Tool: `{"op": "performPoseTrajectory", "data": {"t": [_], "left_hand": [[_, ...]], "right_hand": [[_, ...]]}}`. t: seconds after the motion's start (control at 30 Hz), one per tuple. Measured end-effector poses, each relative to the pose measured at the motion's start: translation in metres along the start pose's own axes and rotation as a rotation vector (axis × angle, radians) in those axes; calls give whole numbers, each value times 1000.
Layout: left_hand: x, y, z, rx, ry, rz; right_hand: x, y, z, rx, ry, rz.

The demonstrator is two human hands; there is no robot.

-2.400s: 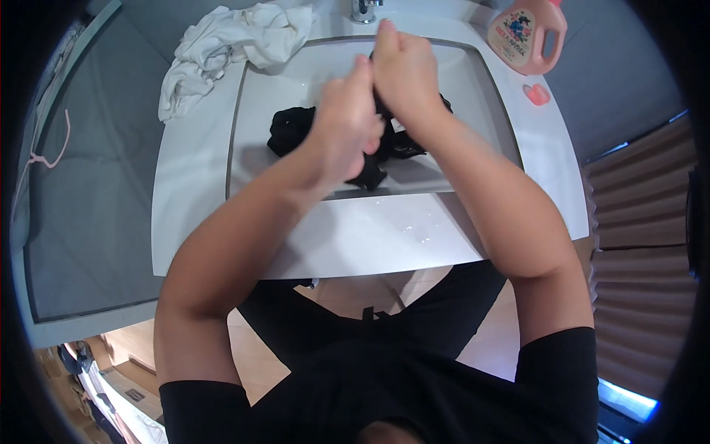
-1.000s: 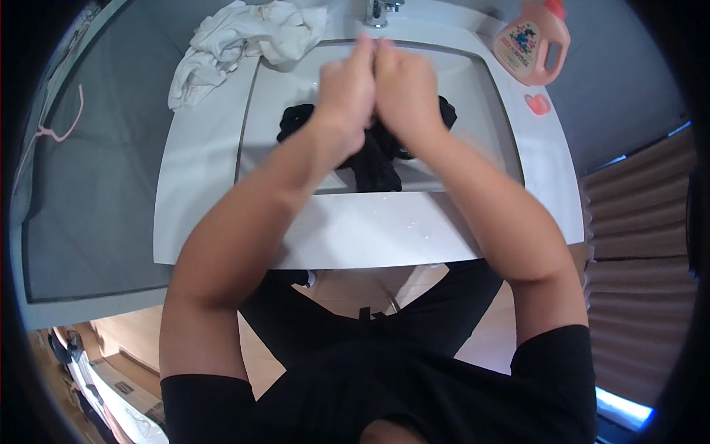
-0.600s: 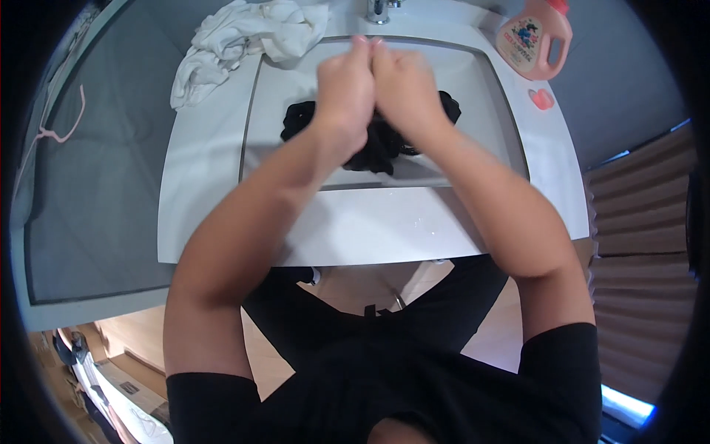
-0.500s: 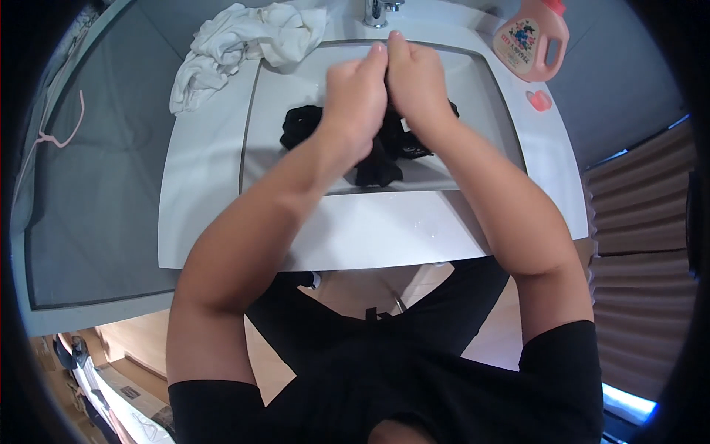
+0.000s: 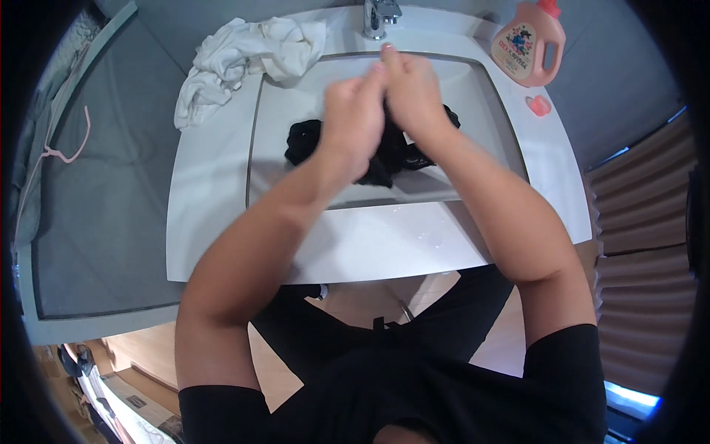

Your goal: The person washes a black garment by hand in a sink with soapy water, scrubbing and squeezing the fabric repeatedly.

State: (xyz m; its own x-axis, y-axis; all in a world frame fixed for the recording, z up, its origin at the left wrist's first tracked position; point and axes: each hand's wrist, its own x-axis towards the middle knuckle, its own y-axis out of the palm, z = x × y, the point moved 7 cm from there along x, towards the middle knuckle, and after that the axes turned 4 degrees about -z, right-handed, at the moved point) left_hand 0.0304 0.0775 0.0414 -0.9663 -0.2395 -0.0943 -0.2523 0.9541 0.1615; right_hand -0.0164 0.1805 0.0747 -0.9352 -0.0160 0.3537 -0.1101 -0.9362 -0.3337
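Note:
Both hands are closed side by side over the white washbasin (image 5: 492,159). Between them is bunched black cloth, probably a garment, whose exact kind I cannot make out. My left hand (image 5: 349,122) is wrapped round one part of the black cloth (image 5: 302,143). Pressed against it, my right hand (image 5: 416,98) grips another part, thumb pointing toward the tap. Folds of the cloth show left of, below and right of the hands, with a small pale patch near the right wrist. The fingers are mostly hidden, and the hands look slightly blurred.
A chrome tap (image 5: 376,21) stands behind the basin. White cloth (image 5: 248,59) lies crumpled on the counter's back left. At the back right stand a pink detergent bottle (image 5: 526,44) and a pink cap (image 5: 538,106). A pink hanger (image 5: 70,157) hangs at left.
My hands remain closed together on the black cloth. The cloth's lower end hangs differently, narrower and less bunched. The whole view has shifted slightly.

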Motion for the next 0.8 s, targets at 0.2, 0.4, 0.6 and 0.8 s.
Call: {"op": "performPoseTrajectory", "data": {"t": [0.2,0.4,0.6,0.8], "left_hand": [[16,-16,-7,-296,-1,-32],[24,-17,3,-264,26,-4],[-19,19,0,-124,-115,315],[9,-36,-38,-371,132,343]], "right_hand": [[-36,25,19,-13,-122,107],[-42,16,26,-72,-240,-11],[13,-16,-9,-74,-114,-72],[2,-9,-12,409,176,335]]}}
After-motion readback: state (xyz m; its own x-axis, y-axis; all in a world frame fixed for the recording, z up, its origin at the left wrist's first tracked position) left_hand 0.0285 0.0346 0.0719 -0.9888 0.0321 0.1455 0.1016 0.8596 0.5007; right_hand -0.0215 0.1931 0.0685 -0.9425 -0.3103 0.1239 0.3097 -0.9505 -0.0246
